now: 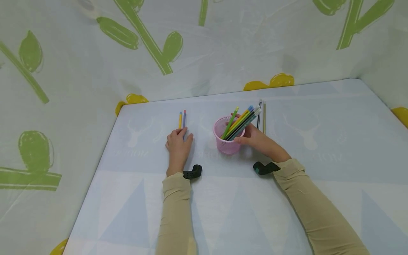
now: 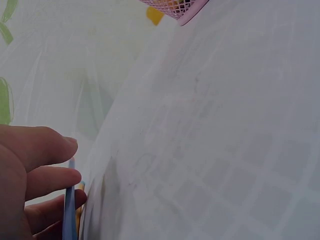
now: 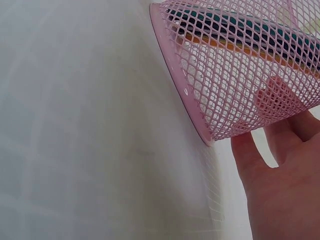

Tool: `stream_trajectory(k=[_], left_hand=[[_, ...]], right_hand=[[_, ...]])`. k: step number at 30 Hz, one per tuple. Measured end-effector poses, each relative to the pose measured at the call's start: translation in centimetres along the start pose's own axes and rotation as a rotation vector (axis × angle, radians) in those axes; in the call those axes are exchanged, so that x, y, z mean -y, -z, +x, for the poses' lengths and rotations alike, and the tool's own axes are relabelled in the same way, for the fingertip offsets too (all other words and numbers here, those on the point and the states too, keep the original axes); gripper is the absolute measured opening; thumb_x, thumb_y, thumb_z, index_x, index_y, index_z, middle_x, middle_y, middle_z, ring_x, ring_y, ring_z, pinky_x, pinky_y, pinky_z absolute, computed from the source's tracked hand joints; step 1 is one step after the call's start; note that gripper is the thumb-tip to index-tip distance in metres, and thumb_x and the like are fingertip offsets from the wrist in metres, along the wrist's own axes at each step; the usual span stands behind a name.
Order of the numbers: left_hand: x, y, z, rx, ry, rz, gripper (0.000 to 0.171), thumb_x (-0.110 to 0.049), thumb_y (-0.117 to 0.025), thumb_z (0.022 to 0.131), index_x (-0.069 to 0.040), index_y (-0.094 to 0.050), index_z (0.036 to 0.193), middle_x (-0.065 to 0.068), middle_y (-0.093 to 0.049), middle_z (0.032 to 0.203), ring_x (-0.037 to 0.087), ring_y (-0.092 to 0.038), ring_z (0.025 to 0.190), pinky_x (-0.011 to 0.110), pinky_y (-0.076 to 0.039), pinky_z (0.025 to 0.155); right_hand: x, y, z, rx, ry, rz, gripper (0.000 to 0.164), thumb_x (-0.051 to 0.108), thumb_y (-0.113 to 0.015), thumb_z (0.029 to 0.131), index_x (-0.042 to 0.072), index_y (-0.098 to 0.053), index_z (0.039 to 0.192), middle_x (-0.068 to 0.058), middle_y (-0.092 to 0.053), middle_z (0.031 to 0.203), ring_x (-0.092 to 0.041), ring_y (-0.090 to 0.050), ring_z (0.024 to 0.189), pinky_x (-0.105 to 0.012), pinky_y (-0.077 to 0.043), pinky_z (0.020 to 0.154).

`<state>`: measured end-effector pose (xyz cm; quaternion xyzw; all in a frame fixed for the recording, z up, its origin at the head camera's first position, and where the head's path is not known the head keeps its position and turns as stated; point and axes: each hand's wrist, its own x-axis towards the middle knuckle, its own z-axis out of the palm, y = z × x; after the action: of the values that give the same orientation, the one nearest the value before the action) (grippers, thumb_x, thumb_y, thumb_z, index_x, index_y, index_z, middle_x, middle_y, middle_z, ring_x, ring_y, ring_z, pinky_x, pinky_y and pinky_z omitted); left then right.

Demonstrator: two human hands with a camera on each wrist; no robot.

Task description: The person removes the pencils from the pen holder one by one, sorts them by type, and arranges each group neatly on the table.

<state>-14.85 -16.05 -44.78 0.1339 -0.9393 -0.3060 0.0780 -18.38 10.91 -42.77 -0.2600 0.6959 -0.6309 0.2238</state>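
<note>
A pink mesh pencil cup holds several pencils, green, yellow, black and teal, leaning to the right over its rim. My right hand grips the cup from its right side, the thumb on the near side and fingers round the back; in the right wrist view those fingers show through the mesh. My left hand is over a yellow pencil and a blue-purple pencil, covering their lower ends. The left wrist view shows the blue pencil in front of the bent fingers, the thumb apart from them.
Behind the right hand lie a dark pencil and an olive-gold pencil, side by side. A pale patterned cloth covers the table. Its far edge meets a wall covering with green plant prints. Each wrist carries a black device.
</note>
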Motion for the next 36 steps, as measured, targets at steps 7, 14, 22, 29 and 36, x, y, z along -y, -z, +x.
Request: stream_trajectory(k=[7,14,22,29,36], left_hand=[[0.1,-0.2,0.0,0.029,-0.02,0.031,0.049,-0.038,-0.051,0.087,-0.014,-0.048,0.13,0.008,-0.037,0.127,0.026,-0.024,0.118,0.044,-0.018,0.094],[0.0,-0.2,0.0,0.042,-0.033,0.072,0.053,-0.039,-0.05,0.086,-0.011,-0.044,0.131,0.01,-0.032,0.131,0.028,-0.02,0.12,0.045,-0.017,0.094],[-0.1,-0.2,-0.3,0.076,-0.044,0.12,0.059,-0.04,-0.048,0.087,-0.005,-0.04,0.133,0.01,-0.018,0.144,0.029,-0.011,0.128,0.048,-0.013,0.098],[-0.3,0.0,-0.2,0.052,-0.033,0.072,0.051,-0.036,-0.049,0.087,-0.009,-0.045,0.131,0.008,-0.02,0.144,0.03,-0.012,0.128,0.05,-0.014,0.097],[-0.5,-0.1,0.0,-0.051,-0.046,0.023,0.032,-0.03,-0.05,0.088,-0.021,-0.058,0.117,0.004,-0.031,0.139,0.028,-0.018,0.126,0.049,-0.02,0.094]], right_hand=[[1.8,-0.5,-0.5,0.012,0.009,-0.011,0.078,0.009,-0.055,0.085,0.015,-0.003,0.144,-0.006,-0.021,0.144,-0.022,-0.027,0.127,-0.039,-0.021,0.104],[2.0,-0.5,-0.6,0.008,0.009,-0.03,0.079,0.011,-0.055,0.085,0.016,-0.002,0.144,-0.002,-0.013,0.147,-0.019,-0.021,0.13,-0.039,-0.018,0.105],[1.6,-0.4,-0.5,0.006,0.002,-0.029,0.078,0.011,-0.055,0.085,0.016,-0.003,0.144,-0.002,-0.015,0.146,-0.02,-0.025,0.127,-0.04,-0.019,0.105],[1.5,-0.4,-0.6,0.004,-0.003,-0.029,0.077,0.011,-0.055,0.086,0.018,-0.005,0.144,-0.003,-0.018,0.145,-0.021,-0.029,0.125,-0.04,-0.022,0.103],[1.6,-0.4,-0.6,0.008,0.003,-0.037,0.078,0.011,-0.055,0.085,0.019,-0.004,0.144,-0.003,-0.021,0.144,-0.02,-0.027,0.126,-0.04,-0.021,0.104]])
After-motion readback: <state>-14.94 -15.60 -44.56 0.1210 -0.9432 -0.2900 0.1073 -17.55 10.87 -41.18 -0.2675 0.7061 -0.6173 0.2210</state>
